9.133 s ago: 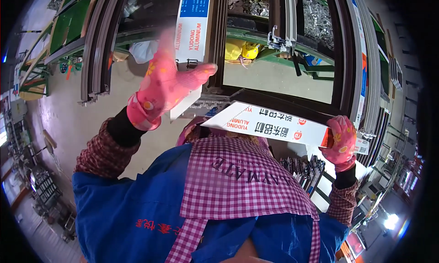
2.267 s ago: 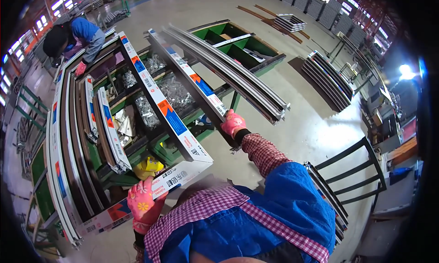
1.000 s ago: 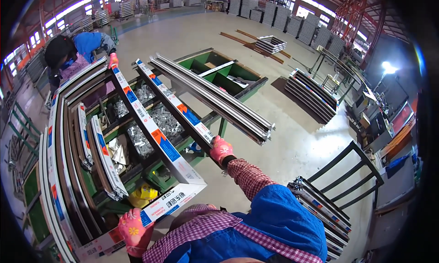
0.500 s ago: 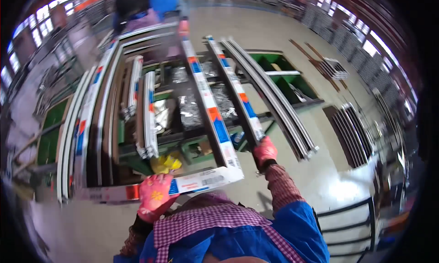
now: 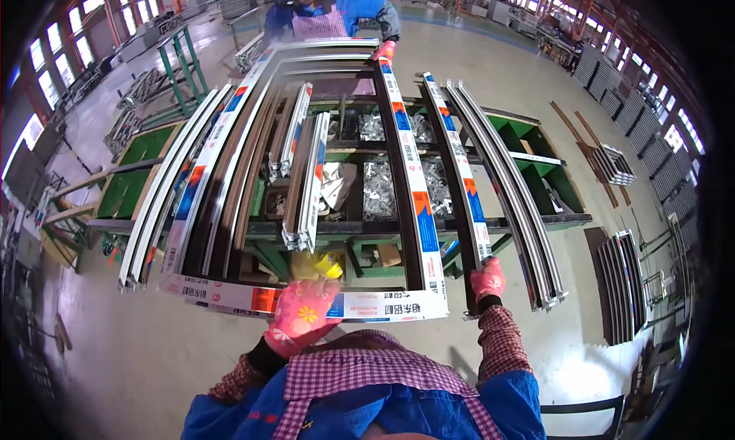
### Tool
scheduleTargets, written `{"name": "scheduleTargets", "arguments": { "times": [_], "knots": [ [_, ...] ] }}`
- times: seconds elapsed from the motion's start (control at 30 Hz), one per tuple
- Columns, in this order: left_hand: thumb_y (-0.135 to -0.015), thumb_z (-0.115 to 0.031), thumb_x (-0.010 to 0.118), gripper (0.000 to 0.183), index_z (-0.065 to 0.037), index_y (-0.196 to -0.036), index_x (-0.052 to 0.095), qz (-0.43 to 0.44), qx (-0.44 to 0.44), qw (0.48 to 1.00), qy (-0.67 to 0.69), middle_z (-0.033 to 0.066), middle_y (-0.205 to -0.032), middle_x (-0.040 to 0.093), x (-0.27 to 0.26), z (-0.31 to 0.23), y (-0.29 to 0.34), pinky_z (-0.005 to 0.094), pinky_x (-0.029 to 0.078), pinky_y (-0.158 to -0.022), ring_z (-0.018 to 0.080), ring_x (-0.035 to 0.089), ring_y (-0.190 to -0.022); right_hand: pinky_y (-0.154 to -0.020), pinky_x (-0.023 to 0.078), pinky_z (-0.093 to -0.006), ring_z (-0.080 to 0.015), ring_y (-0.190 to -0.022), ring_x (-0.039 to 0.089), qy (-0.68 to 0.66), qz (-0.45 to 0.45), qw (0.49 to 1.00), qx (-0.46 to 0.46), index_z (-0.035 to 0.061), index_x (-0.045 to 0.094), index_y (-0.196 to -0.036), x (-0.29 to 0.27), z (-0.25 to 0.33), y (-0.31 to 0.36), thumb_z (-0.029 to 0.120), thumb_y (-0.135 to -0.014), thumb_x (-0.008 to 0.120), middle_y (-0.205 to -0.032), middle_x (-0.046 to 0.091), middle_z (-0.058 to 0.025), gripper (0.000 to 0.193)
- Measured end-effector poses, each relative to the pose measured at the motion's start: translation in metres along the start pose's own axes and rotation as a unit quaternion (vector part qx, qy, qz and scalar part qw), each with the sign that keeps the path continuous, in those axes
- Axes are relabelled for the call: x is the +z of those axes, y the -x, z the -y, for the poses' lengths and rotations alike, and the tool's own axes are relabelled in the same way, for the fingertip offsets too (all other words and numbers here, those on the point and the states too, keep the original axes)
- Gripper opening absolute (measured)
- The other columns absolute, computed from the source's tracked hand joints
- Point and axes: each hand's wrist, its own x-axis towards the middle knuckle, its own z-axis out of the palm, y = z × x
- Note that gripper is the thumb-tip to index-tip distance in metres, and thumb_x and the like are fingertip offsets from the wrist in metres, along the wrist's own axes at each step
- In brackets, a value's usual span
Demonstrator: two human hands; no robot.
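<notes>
A large rectangular frame (image 5: 383, 305), wrapped in white, blue and orange printed film, lies across a green workbench. My left hand (image 5: 301, 316), in a pink flowered glove, is closed around its near side. My right hand (image 5: 488, 281), gloved alike, grips the near end of a separate long profile bar (image 5: 459, 160) with dark sides and the same film. This bar lies just right of the frame, roughly parallel to its right side. Beyond the bench a co-worker's gloved hand (image 5: 385, 52) touches the frame's far right corner.
Shorter profiles (image 5: 308, 187) lie inside the frame over the bench. Metal parts fill bench trays (image 5: 377, 181). More long profiles (image 5: 509, 202) lie to the right beside green compartments (image 5: 536, 145). A yellow object (image 5: 325, 265) is near my left hand. Stacked dark profiles (image 5: 612, 287) are at the right.
The view has swung, so the whole scene sits farther right and lower. Both my hands keep their holds on the frame and the bar. The co-worker's hand stays at the far corner.
</notes>
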Motion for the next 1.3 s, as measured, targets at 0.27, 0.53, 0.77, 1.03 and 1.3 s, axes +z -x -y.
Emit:
{"name": "scheduleTargets", "arguments": {
  "times": [0.27, 0.53, 0.77, 1.03, 1.3],
  "knots": [
    [-0.067, -0.045, 0.07, 0.047, -0.012, -0.099, 0.059, -0.003, 0.001, 1.0, 0.005, 0.0068, -0.091, 0.061, 0.002, 0.001, 0.002, 0.0422, 0.045, -0.078, 0.0271, 0.058, -0.09, -0.086, 0.05, -0.0462, -0.0399, -0.101, 0.06, 0.01, 0.002, 1.0, -0.003, 0.0045, 0.048, -0.11, -0.004, 0.003, 0.001, 0.027, -0.072, 0.073, -0.109, 0.063, -0.0194, 0.051],
    [-0.068, -0.043, 0.07, 0.043, -0.012, -0.095, 0.058, -0.003, -0.012, 1.0, 0.014, 0.0072, -0.085, 0.061, -0.001, -0.001, -0.001, 0.0398, 0.046, -0.075, 0.026, 0.06, -0.084, -0.086, 0.05, -0.0462, -0.0396, -0.101, 0.06, 0.005, -0.003, 1.0, -0.002, 0.0036, 0.048, -0.111, -0.005, 0.003, 0.004, 0.026, -0.072, 0.072, -0.106, 0.063, -0.0205, 0.051],
    [-0.069, -0.041, 0.069, 0.041, -0.011, -0.095, 0.057, 0.003, -0.004, 1.0, 0.03, 0.0083, -0.089, 0.061, -0.005, -0.001, -0.005, 0.0406, 0.045, -0.077, 0.0269, 0.059, -0.087, -0.085, 0.05, -0.0457, -0.0385, -0.1, 0.061, 0.009, 0.014, 1.0, 0.001, 0.0042, 0.047, -0.112, -0.01, 0.007, 0.003, 0.027, -0.072, 0.071, -0.107, 0.063, -0.0206, 0.052],
    [-0.067, -0.042, 0.07, 0.044, -0.011, -0.095, 0.058, 0.007, 0.005, 1.0, 0.021, 0.0073, -0.088, 0.059, -0.001, -0.001, -0.001, 0.0395, 0.045, -0.077, 0.026, 0.058, -0.087, -0.083, 0.05, -0.0456, -0.0383, -0.097, 0.062, 0.0, 0.013, 1.0, -0.006, 0.0038, 0.047, -0.111, -0.01, 0.001, 0.007, 0.027, -0.073, 0.068, -0.106, 0.064, -0.0205, 0.049],
    [-0.062, -0.051, 0.07, 0.052, -0.013, -0.095, 0.057, 0.016, 0.005, 0.998, -0.057, 0.0069, -0.089, 0.057, 0.004, -0.004, 0.0, 0.0408, 0.044, -0.074, 0.0269, 0.057, -0.085, -0.088, 0.048, -0.0452, -0.0406, -0.104, 0.059, -0.115, 0.128, 0.985, -0.032, 0.0007, 0.044, -0.122, -0.04, -0.012, 0.019, 0.029, -0.069, 0.073, -0.108, 0.062, -0.0245, 0.066]
  ]
}}
